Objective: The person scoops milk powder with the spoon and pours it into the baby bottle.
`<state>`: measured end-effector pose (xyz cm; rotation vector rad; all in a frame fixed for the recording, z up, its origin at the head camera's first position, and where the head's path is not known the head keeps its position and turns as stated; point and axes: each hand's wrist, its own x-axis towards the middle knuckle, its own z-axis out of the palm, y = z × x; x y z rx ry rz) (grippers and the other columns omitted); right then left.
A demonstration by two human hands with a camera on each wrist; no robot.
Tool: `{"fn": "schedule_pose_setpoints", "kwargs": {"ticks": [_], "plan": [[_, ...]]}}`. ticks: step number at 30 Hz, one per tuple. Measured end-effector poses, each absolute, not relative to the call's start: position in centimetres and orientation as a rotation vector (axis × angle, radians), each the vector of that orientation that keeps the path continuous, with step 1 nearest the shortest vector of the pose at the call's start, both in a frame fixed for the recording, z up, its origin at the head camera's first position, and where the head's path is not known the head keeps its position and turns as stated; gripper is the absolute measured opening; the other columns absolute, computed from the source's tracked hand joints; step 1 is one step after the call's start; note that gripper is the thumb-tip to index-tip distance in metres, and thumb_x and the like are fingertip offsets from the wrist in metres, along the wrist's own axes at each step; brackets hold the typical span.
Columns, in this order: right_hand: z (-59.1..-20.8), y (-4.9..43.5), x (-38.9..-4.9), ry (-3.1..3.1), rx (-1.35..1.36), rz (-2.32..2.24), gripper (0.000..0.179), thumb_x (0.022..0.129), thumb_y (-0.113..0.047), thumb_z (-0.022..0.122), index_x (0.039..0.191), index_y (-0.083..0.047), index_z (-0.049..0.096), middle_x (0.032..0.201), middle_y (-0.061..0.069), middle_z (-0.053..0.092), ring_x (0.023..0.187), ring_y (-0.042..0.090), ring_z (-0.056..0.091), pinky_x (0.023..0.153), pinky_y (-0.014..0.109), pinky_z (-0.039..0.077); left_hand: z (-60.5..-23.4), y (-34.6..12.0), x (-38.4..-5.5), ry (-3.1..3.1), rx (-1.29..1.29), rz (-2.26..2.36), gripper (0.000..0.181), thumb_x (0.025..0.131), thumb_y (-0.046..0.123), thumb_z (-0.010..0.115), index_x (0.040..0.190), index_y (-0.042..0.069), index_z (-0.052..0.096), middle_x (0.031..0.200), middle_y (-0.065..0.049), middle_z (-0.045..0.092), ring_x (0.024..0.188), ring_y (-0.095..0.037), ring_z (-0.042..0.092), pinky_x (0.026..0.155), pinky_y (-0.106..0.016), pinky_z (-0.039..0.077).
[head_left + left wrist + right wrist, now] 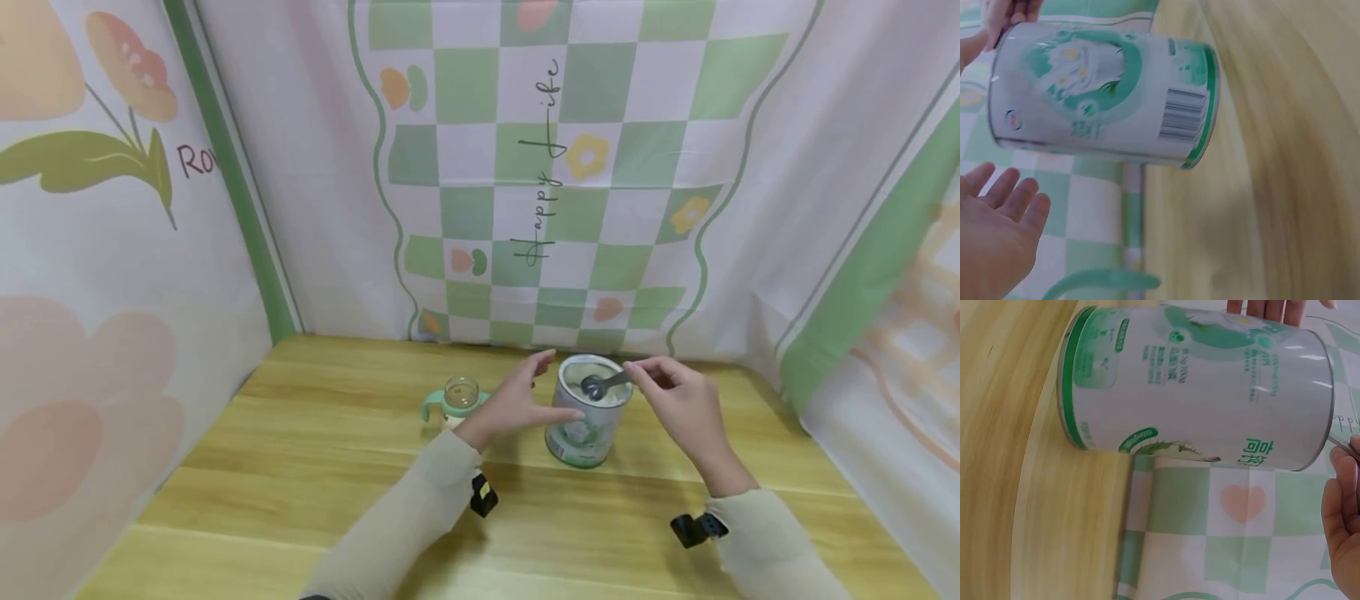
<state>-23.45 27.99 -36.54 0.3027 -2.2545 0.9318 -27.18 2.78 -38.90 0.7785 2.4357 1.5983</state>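
Note:
A white and green milk powder can [583, 435] stands upright and uncovered on the table. My right hand [681, 408] pinches the handle of a dark grey measuring scoop [595, 387] between thumb and fingers. The scoop's bowl is over the can's mouth, inside the rim in the head view. Left of the can, my left hand [516, 402] is spread, its thumb in front of the can. The left wrist view shows those fingers [1019, 200] loosely extended, with a gap to the can's side. Behind the left wrist, partly hidden, is a clear baby bottle [461, 393] with green handles.
The wooden table [300, 467] reaches back to a curtain [525, 167] with green checks and the words "Happy Life". Patterned cloth also hangs at the left and right sides. Each wrist wears a small black camera [483, 495].

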Motion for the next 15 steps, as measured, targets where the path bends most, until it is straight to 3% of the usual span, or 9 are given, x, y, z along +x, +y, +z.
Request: {"fn": "schedule_pose_setpoints", "kwargs": {"ticks": [6,15], "plan": [[-36.5,27.8,-24.0,-2.220,0.468,0.769,0.006,0.088,-0.012,0.080,0.085,-0.009,0.076,0.072,-0.002,0.069,0.064,0.007,0.060,0.057,0.011,0.043,-39.7,4.3,-27.4,2.358,0.700,1.709,0.107,0.076,0.043,0.089,0.159,0.023,0.025,0.158,0.004,0.032,0.143,-0.019,0.033,0.113,-0.047,0.032],[-36.2,28.2,-24.4,-2.153,0.654,0.546,0.012,0.080,-0.002,0.083,0.083,-0.008,0.073,0.071,-0.002,0.068,0.062,0.012,0.062,0.054,0.020,0.047,-39.9,5.8,-27.5,2.294,0.627,1.749,0.114,0.073,0.043,0.091,0.161,0.024,0.021,0.159,0.002,0.031,0.143,-0.022,0.033,0.113,-0.051,0.031]]}}
